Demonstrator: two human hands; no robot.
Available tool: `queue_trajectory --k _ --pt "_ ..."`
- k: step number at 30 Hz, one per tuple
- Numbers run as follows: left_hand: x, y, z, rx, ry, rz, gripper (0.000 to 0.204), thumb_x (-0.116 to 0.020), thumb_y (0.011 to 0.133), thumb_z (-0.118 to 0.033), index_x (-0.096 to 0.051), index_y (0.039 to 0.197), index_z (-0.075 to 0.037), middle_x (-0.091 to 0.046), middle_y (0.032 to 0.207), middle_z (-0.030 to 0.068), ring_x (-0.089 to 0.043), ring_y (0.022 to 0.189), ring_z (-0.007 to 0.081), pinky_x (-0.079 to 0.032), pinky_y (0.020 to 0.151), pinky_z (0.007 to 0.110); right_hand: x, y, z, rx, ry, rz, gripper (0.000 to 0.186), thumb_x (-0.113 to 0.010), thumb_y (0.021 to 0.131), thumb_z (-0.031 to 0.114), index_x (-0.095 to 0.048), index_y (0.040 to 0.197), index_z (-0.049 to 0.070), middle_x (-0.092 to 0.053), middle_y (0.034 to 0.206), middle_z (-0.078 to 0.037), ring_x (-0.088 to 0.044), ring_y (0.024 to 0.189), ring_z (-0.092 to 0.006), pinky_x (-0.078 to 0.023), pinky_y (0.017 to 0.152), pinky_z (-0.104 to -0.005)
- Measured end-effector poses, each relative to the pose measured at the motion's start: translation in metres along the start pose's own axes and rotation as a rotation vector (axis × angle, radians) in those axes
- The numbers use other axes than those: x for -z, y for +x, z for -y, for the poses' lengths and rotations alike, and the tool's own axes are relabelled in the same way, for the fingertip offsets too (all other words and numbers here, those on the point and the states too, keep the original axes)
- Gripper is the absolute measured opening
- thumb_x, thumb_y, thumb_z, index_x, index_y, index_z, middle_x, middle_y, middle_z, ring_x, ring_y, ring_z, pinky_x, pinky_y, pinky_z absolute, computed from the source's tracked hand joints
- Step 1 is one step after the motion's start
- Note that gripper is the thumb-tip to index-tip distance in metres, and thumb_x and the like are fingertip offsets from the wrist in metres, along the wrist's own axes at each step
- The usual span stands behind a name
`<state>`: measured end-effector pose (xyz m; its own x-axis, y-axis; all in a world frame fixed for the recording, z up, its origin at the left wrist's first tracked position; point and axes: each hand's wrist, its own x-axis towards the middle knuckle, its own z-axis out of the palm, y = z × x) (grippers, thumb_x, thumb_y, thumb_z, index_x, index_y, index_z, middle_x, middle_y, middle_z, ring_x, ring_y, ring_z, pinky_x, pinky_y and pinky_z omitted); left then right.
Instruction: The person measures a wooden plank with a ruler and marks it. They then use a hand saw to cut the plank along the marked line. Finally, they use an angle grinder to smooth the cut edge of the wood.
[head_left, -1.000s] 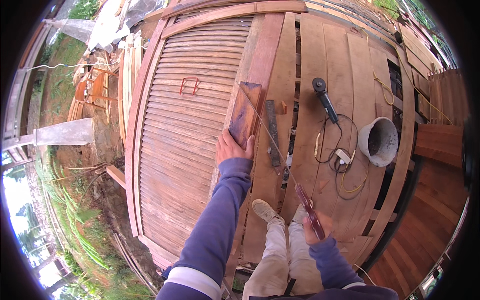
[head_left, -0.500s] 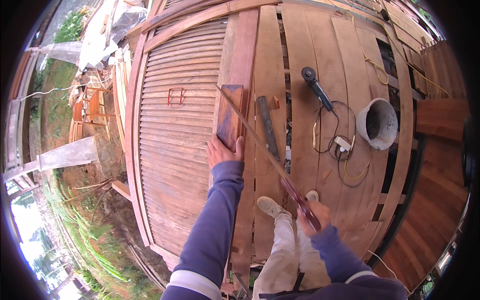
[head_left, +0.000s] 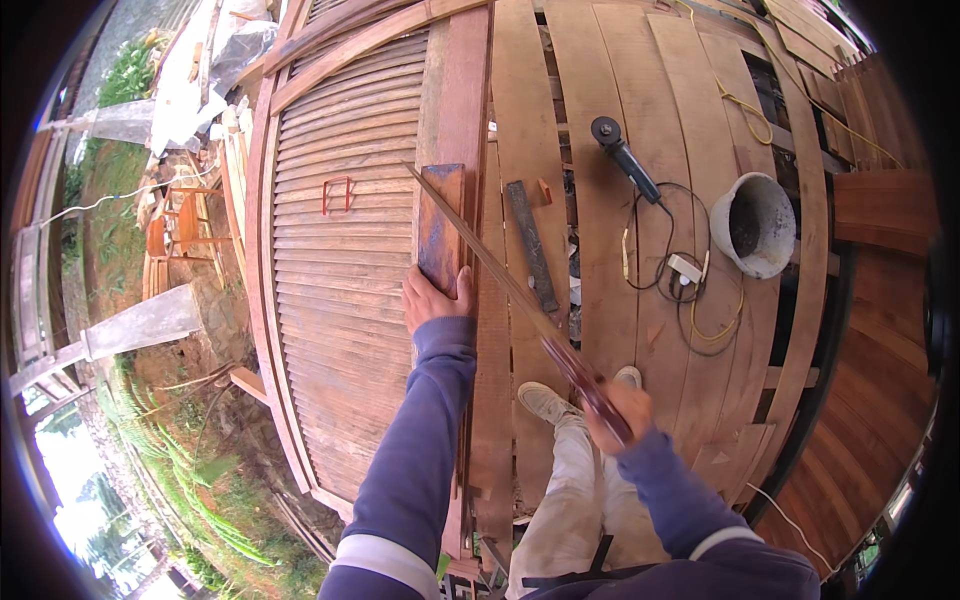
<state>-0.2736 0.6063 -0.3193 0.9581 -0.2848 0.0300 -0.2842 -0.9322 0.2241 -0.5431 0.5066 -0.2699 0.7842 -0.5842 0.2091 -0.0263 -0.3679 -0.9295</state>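
Observation:
My left hand (head_left: 436,298) is wrapped round the near end of a wooden block (head_left: 440,225) with a dark, bluish worn top. Under the block is the side rail of a slatted wooden panel (head_left: 345,255). In my right hand (head_left: 618,415) is the brown, glossy handle of a long knife (head_left: 490,262) with a narrow, pointed blade. The blade slants up to the left, and its tip part crosses over the block. From this view I cannot tell whether blade and block touch.
An angle grinder (head_left: 625,160) lies on the plank floor (head_left: 600,260) with its cord and a white socket block (head_left: 684,268). Right of it a grey bucket (head_left: 755,225) rests tipped over. A dark flat bar (head_left: 530,245) lies near the panel. A small red frame (head_left: 337,195) sits on the slats.
The whole view has shifted slightly, with panel, block and both hands now a little further left. The knife has moved slightly against the block. Both hands keep their hold.

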Motion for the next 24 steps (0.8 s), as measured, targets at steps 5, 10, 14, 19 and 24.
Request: queue_trajectory --k 5,10,14,19,24 --pt "-0.006 0.002 -0.010 -0.043 -0.021 -0.010 0.077 -0.068 0.079 -0.053 -0.044 0.126 0.004 -0.054 0.118 0.0220 -0.052 0.112 0.0395 -0.044 0.093 0.046 -0.074 0.138 -0.011 -0.152 0.191 -0.031 0.010 -0.067 0.082 0.005 -0.060 0.084 -0.001 -0.058 0.066 -0.018 -0.061 0.059 -0.0329 -0.046 0.053 -0.0368" --pt "-0.008 -0.003 0.005 -0.011 0.028 -0.032 0.078 -0.068 0.080 -0.053 -0.044 0.127 0.004 -0.054 0.120 0.0227 -0.052 0.113 0.0396 -0.044 0.092 0.046 -0.020 0.033 0.007 -0.058 0.036 0.012 0.009 -0.068 0.078 0.000 -0.062 0.085 -0.001 -0.060 0.070 -0.016 -0.061 0.059 -0.0323 -0.047 0.054 -0.0373" --pt "-0.004 0.003 0.000 0.002 0.017 0.010 0.077 -0.067 0.080 -0.053 -0.044 0.127 0.005 -0.054 0.120 0.0227 -0.052 0.113 0.0397 -0.044 0.092 0.047 0.011 0.005 0.016 -0.017 -0.020 0.027 0.009 -0.066 0.076 -0.005 -0.063 0.085 -0.003 -0.061 0.071 -0.016 -0.062 0.058 -0.0315 -0.048 0.054 -0.0375" --pt "-0.007 0.004 -0.009 -0.044 -0.009 -0.023 0.077 -0.067 0.080 -0.053 -0.044 0.127 0.004 -0.054 0.120 0.0217 -0.052 0.112 0.0399 -0.044 0.092 0.047 -0.066 0.124 -0.011 -0.161 0.199 0.001 0.015 -0.069 0.077 0.002 -0.061 0.089 -0.001 -0.060 0.074 -0.019 -0.059 0.062 -0.0371 -0.045 0.054 -0.0405" --pt "-0.006 -0.001 -0.001 -0.020 0.045 -0.040 0.077 -0.068 0.080 -0.053 -0.044 0.128 0.003 -0.054 0.119 0.0215 -0.052 0.111 0.0398 -0.045 0.091 0.047 -0.028 0.054 0.010 -0.058 0.093 -0.039 0.010 -0.068 0.079 0.002 -0.062 0.086 -0.002 -0.058 0.067 -0.015 -0.061 0.057 -0.0290 -0.046 0.052 -0.0359"
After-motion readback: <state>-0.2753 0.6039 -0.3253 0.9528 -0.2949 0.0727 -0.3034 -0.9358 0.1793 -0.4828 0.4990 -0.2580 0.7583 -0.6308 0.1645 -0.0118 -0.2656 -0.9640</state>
